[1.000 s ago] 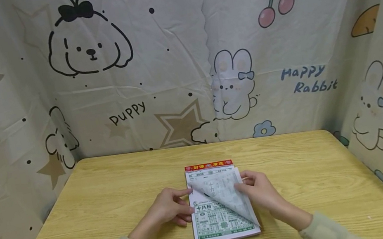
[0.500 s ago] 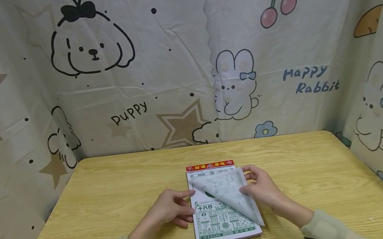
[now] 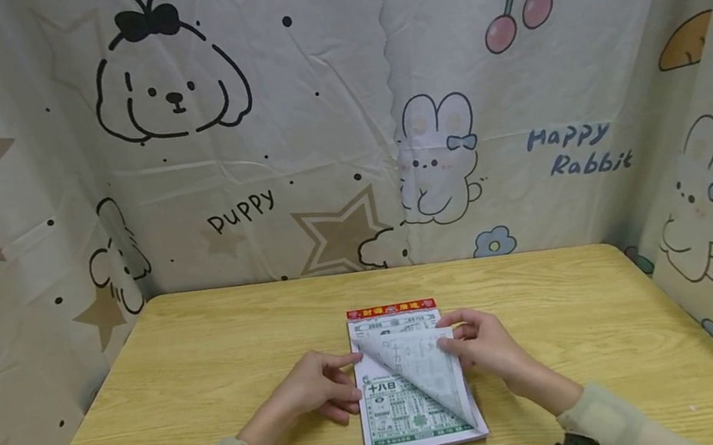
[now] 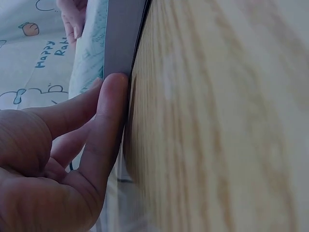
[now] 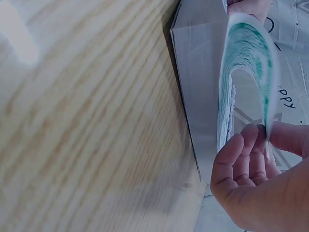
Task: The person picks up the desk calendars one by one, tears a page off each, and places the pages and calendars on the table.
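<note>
At the middle of the table (image 3: pixel 196 357) lay the calendar pad (image 3: pixel 417 431); left hand (image 3: pixel 316 392) pressed its edge with straight fingers, right hand (image 3: pixel 489 349) pinched the top sheet (image 3: pixel 433 374). Tearing cleanly probably needed firm bracing.

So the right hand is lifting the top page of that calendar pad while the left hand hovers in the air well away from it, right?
Not quite. The right hand does pinch the top page of the calendar pad, but the left hand is not hovering away: its fingers press against the pad's left edge, as the head and left wrist views show.
</note>
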`<state>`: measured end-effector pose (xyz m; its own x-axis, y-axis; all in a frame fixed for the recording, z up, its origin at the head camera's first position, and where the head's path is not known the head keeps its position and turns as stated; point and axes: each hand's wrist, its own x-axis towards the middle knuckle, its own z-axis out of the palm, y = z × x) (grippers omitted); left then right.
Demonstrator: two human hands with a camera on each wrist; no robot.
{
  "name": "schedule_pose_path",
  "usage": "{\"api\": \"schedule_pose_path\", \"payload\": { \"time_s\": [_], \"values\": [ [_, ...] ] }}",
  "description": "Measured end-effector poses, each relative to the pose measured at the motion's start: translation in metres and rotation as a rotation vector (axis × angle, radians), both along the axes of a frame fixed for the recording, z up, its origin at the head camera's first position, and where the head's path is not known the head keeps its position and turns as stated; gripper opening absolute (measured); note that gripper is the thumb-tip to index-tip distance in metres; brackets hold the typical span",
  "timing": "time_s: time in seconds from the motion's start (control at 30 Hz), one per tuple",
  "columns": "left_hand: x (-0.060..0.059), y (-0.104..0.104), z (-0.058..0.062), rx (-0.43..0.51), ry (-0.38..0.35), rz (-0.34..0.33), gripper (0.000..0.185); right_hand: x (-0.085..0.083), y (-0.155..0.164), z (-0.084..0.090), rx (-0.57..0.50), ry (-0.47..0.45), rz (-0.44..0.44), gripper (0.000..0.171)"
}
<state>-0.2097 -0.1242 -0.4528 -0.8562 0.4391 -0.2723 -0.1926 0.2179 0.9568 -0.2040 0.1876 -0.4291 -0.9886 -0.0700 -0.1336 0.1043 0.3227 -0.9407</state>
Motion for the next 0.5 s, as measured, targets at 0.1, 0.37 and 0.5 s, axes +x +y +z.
{"api": "schedule_pose_path", "payload": {
  "time_s": [0.1, 0.37, 0.5],
  "values": [
    [0.0004, 0.0005, -0.0004, -0.003, 0.003, 0.003, 0.066, 0.0002, -0.0002, -0.0004, 0.005, -0.015, 0.005, 0.028],
    [0.0022, 0.0030, 0.0029, -0.042, 0.004, 0.007, 0.067, 0.0015, 0.0007, -0.0003, -0.003, -0.023, 0.020, 0.030],
    [0.0008, 0.0027, 0.0050, -0.060, -0.011, -0.001, 0.068, 0.0030, 0.0012, 0.0001, 0.001, -0.019, -0.003, 0.025]
  ]
}}
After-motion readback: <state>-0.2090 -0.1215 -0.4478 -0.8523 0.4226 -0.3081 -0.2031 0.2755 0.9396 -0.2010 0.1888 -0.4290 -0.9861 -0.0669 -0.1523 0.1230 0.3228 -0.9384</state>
